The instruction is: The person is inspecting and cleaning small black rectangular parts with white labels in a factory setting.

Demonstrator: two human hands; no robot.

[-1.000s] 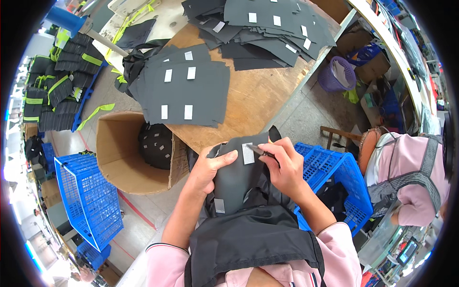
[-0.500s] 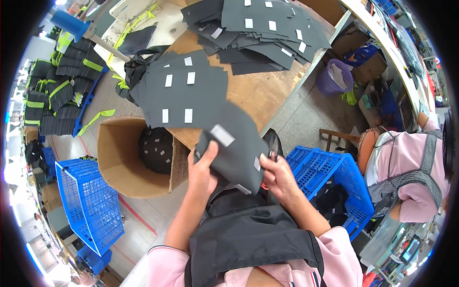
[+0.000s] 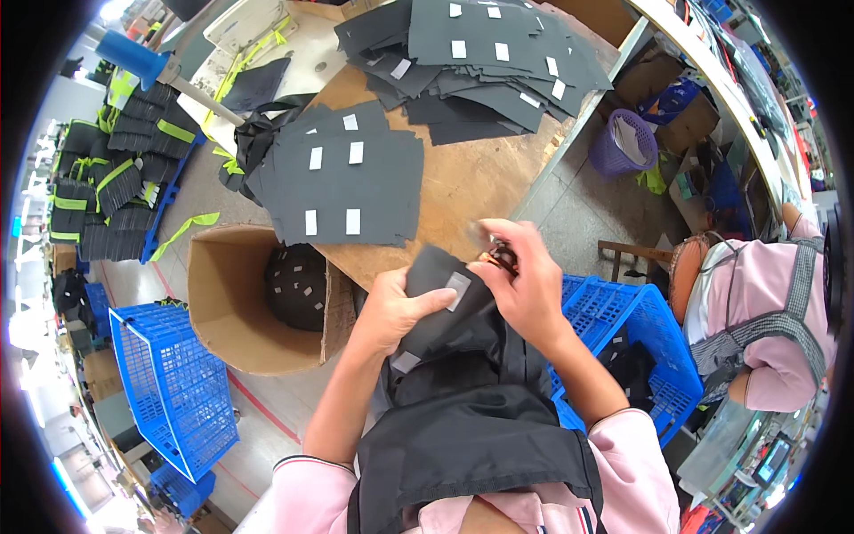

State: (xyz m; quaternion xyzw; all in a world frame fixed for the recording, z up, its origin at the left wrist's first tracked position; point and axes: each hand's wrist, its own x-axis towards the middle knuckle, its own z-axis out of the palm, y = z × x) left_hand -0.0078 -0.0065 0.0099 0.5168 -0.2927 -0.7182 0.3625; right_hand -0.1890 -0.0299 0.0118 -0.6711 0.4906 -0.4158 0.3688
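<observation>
My left hand [image 3: 396, 307] grips a black fabric piece [image 3: 445, 325] with small white patches, held bunched over my lap at the table's near edge. My right hand [image 3: 529, 285] is closed around a small dark tool [image 3: 503, 258] at the piece's upper edge, just right of one white patch. More black fabric hangs down over my lap below it. A flat stack of similar black pieces with white patches [image 3: 342, 182] lies on the wooden table [image 3: 471, 178] just beyond my hands.
A larger heap of black pieces [image 3: 480, 62] covers the table's far end. An open cardboard box [image 3: 222, 311] with dark pieces stands left, near a blue basket [image 3: 169, 383]. Another blue basket [image 3: 623, 311] and a purple bin [image 3: 618, 147] are right. A co-worker [image 3: 765, 303] sits far right.
The black piece was lifted from my lap and spread toward the table, then pulled back and bunched. My right hand has shifted to its upper edge.
</observation>
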